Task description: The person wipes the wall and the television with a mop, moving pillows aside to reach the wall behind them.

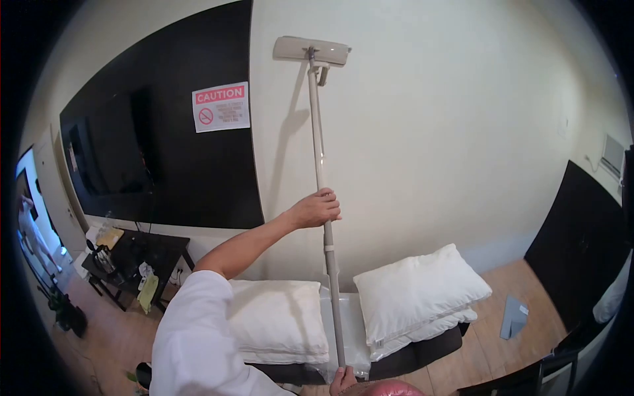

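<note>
The left hand (pixel 319 209) has its fingers closed around the middle of a long, thin mop (pixel 319 148) with a flat beige head; the right hand (pixel 343 379) is at the low, near end, with its fingers closed on the pole too, though the picture edge cuts off much of it. The hands sit far apart, most likely because a pole this long can wobble; one hand up high can guide it, and one down low can bear it from below.

The mop leans up and a bit to the left; its wide head (pixel 297 49) is high on the pale, smooth wall (pixel 429 152), and seems to lie flat on it, though I cannot tell how hard it presses. The upper pole is light and shiny; the lower part is darker grey, with a pale ring (pixel 329 249) where they meet; a small part (pixel 323 75) hangs just under the head.

The pole passes between plump white pillows on the left (pixel 277 317) and a stack of white pillows on the right (pixel 422 290); they rest on a dark, padded seat (pixel 422 355), perhaps piled there to be off the floor. Far left, a dark wooden bench (pixel 173 247) holds a yellow-green cloth (pixel 148 294), which hangs over its near side.
</note>
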{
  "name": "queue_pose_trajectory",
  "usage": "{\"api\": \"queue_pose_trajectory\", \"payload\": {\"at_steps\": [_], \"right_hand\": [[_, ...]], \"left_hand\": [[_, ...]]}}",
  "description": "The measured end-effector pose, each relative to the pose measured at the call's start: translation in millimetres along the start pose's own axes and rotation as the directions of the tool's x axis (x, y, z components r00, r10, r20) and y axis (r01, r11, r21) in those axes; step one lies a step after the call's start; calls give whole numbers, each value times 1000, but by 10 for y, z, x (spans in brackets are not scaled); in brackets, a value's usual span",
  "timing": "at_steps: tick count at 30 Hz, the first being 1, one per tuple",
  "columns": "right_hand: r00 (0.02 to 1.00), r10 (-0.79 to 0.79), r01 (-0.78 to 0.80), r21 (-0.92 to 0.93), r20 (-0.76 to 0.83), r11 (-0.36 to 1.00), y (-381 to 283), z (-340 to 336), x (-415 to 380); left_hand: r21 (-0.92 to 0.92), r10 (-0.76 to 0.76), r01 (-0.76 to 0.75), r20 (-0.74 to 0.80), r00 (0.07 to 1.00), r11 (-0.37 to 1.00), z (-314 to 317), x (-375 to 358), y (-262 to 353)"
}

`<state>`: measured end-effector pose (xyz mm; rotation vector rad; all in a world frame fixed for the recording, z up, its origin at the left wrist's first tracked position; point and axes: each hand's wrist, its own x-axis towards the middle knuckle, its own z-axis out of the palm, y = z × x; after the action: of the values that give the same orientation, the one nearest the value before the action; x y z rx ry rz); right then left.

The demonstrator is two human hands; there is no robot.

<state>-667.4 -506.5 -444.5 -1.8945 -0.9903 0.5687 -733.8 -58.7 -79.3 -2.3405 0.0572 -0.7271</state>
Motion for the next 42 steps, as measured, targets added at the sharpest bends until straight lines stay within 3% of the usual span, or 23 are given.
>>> {"api": "queue_pose_trajectory", "payload": {"at_steps": [2, 4, 6, 7, 8, 10, 11, 14, 15, 17, 22, 26, 28, 30, 36, 38, 40, 42], "right_hand": [[996, -80, 79, -18, -29, 997, -71, 166, 138], [990, -73, 72, -15, -117, 997, -275, 205, 301], [984, -60, 44, -99, -167, 994, -941, -35, 335], [951, -146, 122, -104, -273, 987, -1118, -98, 372], [897, -230, 199, -118, -378, 973, -1264, -134, 460], [861, -252, 219, -126, -441, 968, -1458, -119, 753], [829, -267, 235, -128, -492, 964, -1607, -130, 896], [803, -334, 341, -79, -493, 937, -2259, -356, 1152], [776, -366, 378, -84, -513, 922, -2491, -445, 1260], [742, -415, 428, -105, -527, 898, -2954, -605, 1494], [706, -472, 480, -134, -527, 867, -4097, -1045, 1819], [618, -578, 548, -235, -532, 803, -4813, -1297, 2164], [476, -682, 652, -297, -556, 697, -5119, -1420, 2345], [541, -690, 638, -299, -481, 709, -5499, -1617, 2392], [486, -741, 687, -321, -464, 651, -6345, -1899, 2586], [483, -747, 716, -285, -456, 637, -6516, -1934, 2655], [551, -720, 735, -163, -422, 658, -6677, -1922, 2631], [569, -705, 744, -102, -422, 661, -6846, -1882, 2659]], "left_hand": [[5, -48, 49, -74, 996, 999, -131, 64, -239], [23, -127, 128, -31, 991, 991, -343, 158, -333], [176, -204, 237, -188, 961, 956, -478, 243, -336], [257, -234, 266, -149, 961, 929, -497, 195, -303], [183, -236, 266, -170, 957, 947, -574, 156, -228], [14, -214, 222, -203, 955, 975, -755, 83, 47], [150, -119, 139, -139, 983, 979, -851, 50, 136], [-155, -9, -14, -145, 989, 988, -1166, 256, 368], [-148, -6, -16, -148, 989, 989, -1140, 336, 279], [167, 20, 20, -240, 971, 986, -1089, 541, -104], [364, 88, 72, -406, 910, 929, -1425, 1162, -1159], [499, 105, 138, -428, 898, 855, -1759, 1547, -1927], [435, 106, 142, -498, 861, 889, -1973, 1712, -2217], [353, 68, 167, -566, 822, 921, -2105, 1855, -2526], [324, -70, 292, -553, 831, 900, -2539, 2106, -3177], [324, -95, 324, -561, 823, 889, -2644, 2138, -3321], [320, -105, 335, -565, 818, 886, -2723, 2128, -3450], [270, -217, 414, -544, 810, 869, -2807, 2134, -3547]]}}
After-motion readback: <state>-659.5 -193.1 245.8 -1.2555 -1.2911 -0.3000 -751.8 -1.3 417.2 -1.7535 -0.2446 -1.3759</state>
